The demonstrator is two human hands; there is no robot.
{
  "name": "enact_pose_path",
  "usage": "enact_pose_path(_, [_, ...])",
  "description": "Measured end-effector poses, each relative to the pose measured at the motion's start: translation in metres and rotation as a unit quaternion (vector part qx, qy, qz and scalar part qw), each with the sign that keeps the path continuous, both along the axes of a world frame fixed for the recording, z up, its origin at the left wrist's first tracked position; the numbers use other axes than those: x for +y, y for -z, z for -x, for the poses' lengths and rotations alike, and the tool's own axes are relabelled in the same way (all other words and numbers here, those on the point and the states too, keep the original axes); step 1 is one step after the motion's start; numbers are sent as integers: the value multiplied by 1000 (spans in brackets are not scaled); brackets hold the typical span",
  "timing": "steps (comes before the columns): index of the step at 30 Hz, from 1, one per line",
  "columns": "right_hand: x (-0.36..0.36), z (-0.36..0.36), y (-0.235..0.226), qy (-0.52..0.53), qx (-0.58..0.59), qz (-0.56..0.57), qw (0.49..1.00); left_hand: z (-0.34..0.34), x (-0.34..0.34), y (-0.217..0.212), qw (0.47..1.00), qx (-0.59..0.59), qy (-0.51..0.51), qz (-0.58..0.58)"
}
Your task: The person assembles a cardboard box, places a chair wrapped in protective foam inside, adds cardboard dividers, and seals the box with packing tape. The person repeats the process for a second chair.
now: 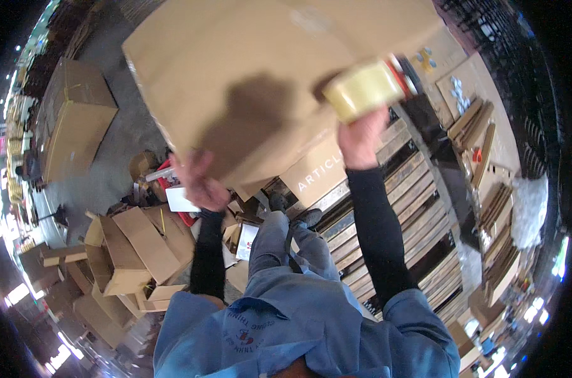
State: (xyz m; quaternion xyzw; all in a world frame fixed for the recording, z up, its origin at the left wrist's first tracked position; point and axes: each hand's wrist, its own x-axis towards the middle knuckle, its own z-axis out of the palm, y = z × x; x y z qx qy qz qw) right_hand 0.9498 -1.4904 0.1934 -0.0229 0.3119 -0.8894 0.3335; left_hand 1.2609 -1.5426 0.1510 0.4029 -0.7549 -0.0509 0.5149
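A large brown cardboard box (pixel 254 69) fills the upper middle of the head view, tilted on the edge of a wooden pallet. My left hand (pixel 201 183) presses against its lower left corner, fingers curled on the cardboard edge. My right hand (pixel 361 138) is raised at the box's right side and grips a tape dispenser (pixel 371 85) with a yellowish roll of packing tape and a red frame, held against the box's top face. Black sleeves cover both forearms.
A wooden slatted pallet (pixel 387 214) lies at the right under the box. Several opened cardboard boxes (pixel 135 252) and scraps crowd the floor at the lower left. Another big closed box (pixel 72 120) stands at the far left. Stacked flat cardboard (pixel 500 220) lines the right.
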Motion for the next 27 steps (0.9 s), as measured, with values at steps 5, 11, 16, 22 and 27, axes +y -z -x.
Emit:
enact_pose_path(5, [-77,32,-30,-121,74,34,989,7,-196,-66,990,8,-103,91])
enact_pose_path(11, [-21,8,7,-132,44,28,990,-123,-456,-58,904,-306,-297,-30])
enact_pose_path(16, [101,58,148,-14,-3,-166,986,77,-288,176,830,-459,-39,-315])
enact_pose_path(22, [186,83,230,8,0,-316,949,24,-285,327,827,-420,31,-372])
enact_pose_path(27, [219,107,239,23,-32,-410,911,44,-401,305,823,-434,-18,-365])
